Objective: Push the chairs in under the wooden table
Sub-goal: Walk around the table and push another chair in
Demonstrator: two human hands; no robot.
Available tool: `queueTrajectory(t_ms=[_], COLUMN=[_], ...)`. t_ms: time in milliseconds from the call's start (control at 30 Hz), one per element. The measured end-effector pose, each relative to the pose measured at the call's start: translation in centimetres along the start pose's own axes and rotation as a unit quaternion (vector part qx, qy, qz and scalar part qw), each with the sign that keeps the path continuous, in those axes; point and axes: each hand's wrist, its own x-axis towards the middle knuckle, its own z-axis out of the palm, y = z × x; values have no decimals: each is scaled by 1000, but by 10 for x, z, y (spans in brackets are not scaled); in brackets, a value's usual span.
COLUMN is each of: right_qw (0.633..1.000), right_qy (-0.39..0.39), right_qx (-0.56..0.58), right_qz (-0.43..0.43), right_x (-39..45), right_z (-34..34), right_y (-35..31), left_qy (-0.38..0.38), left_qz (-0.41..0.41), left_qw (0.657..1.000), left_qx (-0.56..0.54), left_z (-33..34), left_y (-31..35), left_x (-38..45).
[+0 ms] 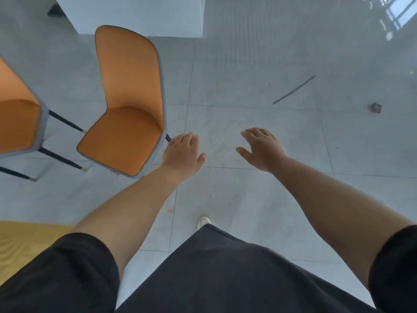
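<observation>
— Pale grey tiled floor [248,91], glossy, seen from above. Hands?

— Left hand [182,152]: fingers relaxed and slightly bent, holding nothing, hovering just beside the front corner of the nearer chair's seat; contact not discernible. Right hand [261,147]: fingers spread, thumb out, likewise holding nothing, over bare floor, apart from any chair.

— Chairs?

— Nearer orange chair [126,105]: grey-edged, upright on dark legs, standing free on the floor. Second orange chair [18,118]: at left, cut by the frame edge, beside the first.

— Table?

— Wooden table [24,240]: yellow grain visible at lower left only, behind the left sleeve; near the chairs, neither chair under it.

— Surroundings?

— White block [135,14] at top, behind the nearer chair's back. Thin dark rod [293,90] lying on the tiles at right; small brownish object [376,107] farther right, too small to identify. Dark shirt [225,279] and a white shoe tip [203,221] at bottom.
</observation>
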Motion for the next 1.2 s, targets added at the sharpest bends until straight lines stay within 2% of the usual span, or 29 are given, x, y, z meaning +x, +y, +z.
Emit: queueTrajectory(t_ms=[200, 433, 800, 967, 1200], right_qw=[1000, 998, 976, 964, 933], right_qy=[-5, -13, -50, -55, -88], right_qx=[5, 1, -36, -28, -45], right_qz=[-7, -54, -209, -257, -345], right_x=[99, 225, 452, 530, 635], right_z=[-18, -25, -88, -95, -72], right_y=[20, 77, 166, 159, 108], left_qy=[-3, -11, 35, 61, 95], left_qz=[6, -33, -204, -262, -386], left_qw=[1000, 999, 978, 962, 916], left_qx=[13, 12, -33, -37, -51], left_z=[-20, -18, -64, -76, -64], left_y=[-32, -49, -56, -81, -152], left_x=[104, 213, 376, 417, 450])
